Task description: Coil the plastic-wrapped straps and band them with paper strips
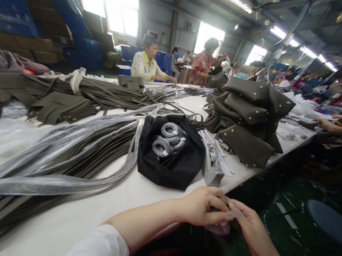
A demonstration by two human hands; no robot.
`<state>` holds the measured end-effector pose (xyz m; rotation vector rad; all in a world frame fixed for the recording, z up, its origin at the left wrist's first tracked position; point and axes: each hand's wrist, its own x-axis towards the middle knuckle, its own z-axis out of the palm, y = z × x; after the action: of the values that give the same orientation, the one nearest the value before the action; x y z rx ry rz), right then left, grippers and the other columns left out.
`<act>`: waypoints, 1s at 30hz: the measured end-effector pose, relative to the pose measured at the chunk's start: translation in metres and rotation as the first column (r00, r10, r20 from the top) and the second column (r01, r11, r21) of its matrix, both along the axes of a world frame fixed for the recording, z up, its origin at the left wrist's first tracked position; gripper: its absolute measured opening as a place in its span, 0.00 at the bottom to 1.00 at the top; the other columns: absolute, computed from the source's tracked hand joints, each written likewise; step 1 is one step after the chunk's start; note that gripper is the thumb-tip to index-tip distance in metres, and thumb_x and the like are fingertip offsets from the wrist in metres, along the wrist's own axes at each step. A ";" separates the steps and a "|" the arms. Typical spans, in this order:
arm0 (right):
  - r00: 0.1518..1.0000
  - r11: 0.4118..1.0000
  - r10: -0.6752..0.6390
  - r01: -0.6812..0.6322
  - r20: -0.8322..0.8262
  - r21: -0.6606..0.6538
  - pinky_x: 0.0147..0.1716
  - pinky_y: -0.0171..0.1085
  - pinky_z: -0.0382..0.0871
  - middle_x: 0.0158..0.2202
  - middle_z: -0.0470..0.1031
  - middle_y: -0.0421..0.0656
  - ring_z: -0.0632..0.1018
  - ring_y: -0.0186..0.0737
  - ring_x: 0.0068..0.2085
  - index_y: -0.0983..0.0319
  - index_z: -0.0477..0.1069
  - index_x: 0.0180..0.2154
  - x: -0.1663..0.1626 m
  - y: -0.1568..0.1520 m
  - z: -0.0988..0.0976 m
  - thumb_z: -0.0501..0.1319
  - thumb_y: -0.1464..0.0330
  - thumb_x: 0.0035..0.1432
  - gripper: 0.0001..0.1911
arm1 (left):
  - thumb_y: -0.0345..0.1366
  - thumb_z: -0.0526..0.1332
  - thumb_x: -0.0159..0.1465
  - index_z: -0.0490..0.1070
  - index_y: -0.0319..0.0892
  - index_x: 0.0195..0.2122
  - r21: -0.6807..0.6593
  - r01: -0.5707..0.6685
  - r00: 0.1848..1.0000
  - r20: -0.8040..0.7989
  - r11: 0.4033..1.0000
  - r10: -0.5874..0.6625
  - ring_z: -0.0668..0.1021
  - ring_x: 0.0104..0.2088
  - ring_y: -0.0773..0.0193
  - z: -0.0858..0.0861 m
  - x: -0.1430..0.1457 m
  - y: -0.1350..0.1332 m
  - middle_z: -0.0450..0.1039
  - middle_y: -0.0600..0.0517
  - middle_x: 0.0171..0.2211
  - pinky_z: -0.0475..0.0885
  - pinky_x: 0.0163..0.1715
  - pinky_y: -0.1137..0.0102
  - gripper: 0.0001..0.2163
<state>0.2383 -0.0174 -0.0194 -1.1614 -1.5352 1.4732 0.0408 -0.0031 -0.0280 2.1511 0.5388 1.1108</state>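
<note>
The left hand (202,206) and the right hand (249,219) meet in front of the body, just beyond the near edge of the white table (108,212). The fingers of both hands are drawn in and pinch a small piece of thin plastic (219,228). The plastic is pale and partly see-through; it hangs below the left fingers, and a strip of it shows between the hands. The fingers hide the rest, so its full shape cannot be told.

On the table, beyond the left hand, is a black cloth bag (167,174) with its mouth open upward. It contains several coils (161,146) with pale bands. A grey box (213,177) is positioned just to the right of the bag, near the table edge. Behind the box is a pile of dark olive pouches (241,144) with metal studs.

To the left of the bag, a bundle of long olive straps (104,152) lies across the table, partly covered by clear plastic sleeves (58,184). A round stool (332,225) is located at the right, off the table. At the far side, a person in a light shirt (140,65) and a person in a red patterned top (200,66) are at work.
</note>
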 end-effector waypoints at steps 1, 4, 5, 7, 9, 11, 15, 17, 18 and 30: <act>1.000 0.999 -0.021 0.021 0.019 0.039 0.42 0.40 0.74 0.38 0.81 0.46 0.79 0.47 0.40 0.60 0.80 0.43 -0.001 0.000 -0.001 0.63 0.54 0.60 0.18 | 0.42 0.61 0.66 0.79 0.36 0.35 0.004 -0.006 1.000 -0.002 1.000 0.006 0.78 0.38 0.64 0.000 0.000 0.000 0.77 0.43 0.38 0.75 0.42 0.72 0.14; 0.990 0.983 -0.073 0.050 0.122 0.176 0.37 0.37 0.73 0.33 0.79 0.43 0.78 0.45 0.37 0.60 0.79 0.37 -0.001 0.000 -0.003 0.63 0.54 0.59 0.17 | 0.42 0.61 0.66 0.79 0.36 0.34 0.002 -0.004 1.000 0.021 1.000 0.004 0.78 0.37 0.65 0.000 0.002 -0.003 0.77 0.45 0.36 0.74 0.42 0.73 0.13; 0.983 0.972 -0.098 0.060 0.158 0.229 0.35 0.36 0.72 0.30 0.78 0.42 0.78 0.44 0.35 0.60 0.78 0.34 -0.001 0.000 -0.003 0.63 0.54 0.59 0.16 | 0.42 0.62 0.66 0.79 0.37 0.34 -0.001 -0.015 0.999 0.031 1.000 0.015 0.78 0.37 0.65 0.000 0.002 -0.004 0.76 0.46 0.36 0.74 0.41 0.73 0.13; 0.961 0.930 -0.185 0.103 0.207 0.352 0.30 0.35 0.70 0.27 0.76 0.41 0.76 0.42 0.31 0.59 0.76 0.31 -0.001 -0.002 -0.003 0.60 0.55 0.62 0.16 | 0.41 0.62 0.65 0.80 0.38 0.35 0.001 -0.072 0.996 0.047 0.997 0.072 0.77 0.39 0.65 0.003 0.002 -0.007 0.74 0.46 0.37 0.73 0.42 0.72 0.12; 0.921 0.837 -0.318 0.161 0.225 0.522 0.31 0.35 0.69 0.28 0.75 0.41 0.76 0.41 0.31 0.59 0.74 0.32 -0.003 -0.005 -0.002 0.57 0.58 0.65 0.15 | 0.41 0.63 0.64 0.80 0.40 0.34 -0.010 -0.146 0.988 0.050 0.989 0.147 0.75 0.43 0.62 0.007 0.002 -0.008 0.72 0.45 0.41 0.71 0.44 0.71 0.10; 0.875 0.691 -0.430 0.159 0.224 0.705 0.34 0.36 0.68 0.30 0.76 0.41 0.76 0.41 0.33 0.59 0.74 0.33 -0.006 -0.008 -0.001 0.56 0.63 0.66 0.12 | 0.40 0.63 0.64 0.79 0.40 0.32 -0.078 -0.184 0.982 0.029 0.980 0.186 0.74 0.45 0.62 0.009 0.001 -0.009 0.71 0.47 0.41 0.69 0.46 0.71 0.10; 0.856 0.550 -0.454 0.051 0.247 0.834 0.36 0.37 0.67 0.30 0.75 0.41 0.75 0.40 0.33 0.59 0.73 0.32 -0.012 -0.007 -0.001 0.57 0.67 0.66 0.09 | 0.42 0.58 0.66 0.74 0.38 0.27 -0.373 -0.129 0.992 -0.054 0.919 0.118 0.72 0.29 0.69 0.007 0.002 -0.005 0.70 0.55 0.26 0.67 0.33 0.76 0.15; 0.869 0.598 -0.397 0.001 0.295 0.801 0.33 0.36 0.68 0.29 0.74 0.40 0.76 0.39 0.31 0.58 0.72 0.31 -0.011 -0.005 0.001 0.57 0.66 0.66 0.11 | 0.43 0.58 0.66 0.72 0.38 0.25 -0.447 -0.138 0.990 -0.068 0.884 0.120 0.71 0.26 0.70 0.004 0.002 -0.004 0.70 0.56 0.22 0.65 0.29 0.77 0.16; 0.872 0.634 -0.361 -0.029 0.329 0.773 0.33 0.35 0.69 0.29 0.75 0.41 0.76 0.38 0.32 0.58 0.73 0.31 -0.009 -0.004 0.003 0.56 0.66 0.66 0.11 | 0.44 0.59 0.65 0.73 0.38 0.25 -0.455 -0.153 0.988 -0.068 0.877 0.137 0.71 0.26 0.70 0.004 0.003 -0.004 0.70 0.56 0.23 0.65 0.29 0.77 0.16; 0.878 0.859 -0.149 -0.113 0.455 0.500 0.46 0.35 0.72 0.43 0.80 0.44 0.79 0.43 0.45 0.57 0.79 0.42 0.003 -0.003 0.011 0.59 0.58 0.65 0.13 | 0.42 0.66 0.58 0.62 0.44 0.45 -0.268 -0.316 0.945 -0.171 0.910 0.278 0.77 0.35 0.62 0.011 -0.005 -0.009 0.76 0.52 0.37 0.70 0.36 0.70 0.18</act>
<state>0.2417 -0.0207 -0.0080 -1.2471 -2.0808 0.6844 0.0356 -0.0122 -0.0174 1.9280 1.0541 0.9782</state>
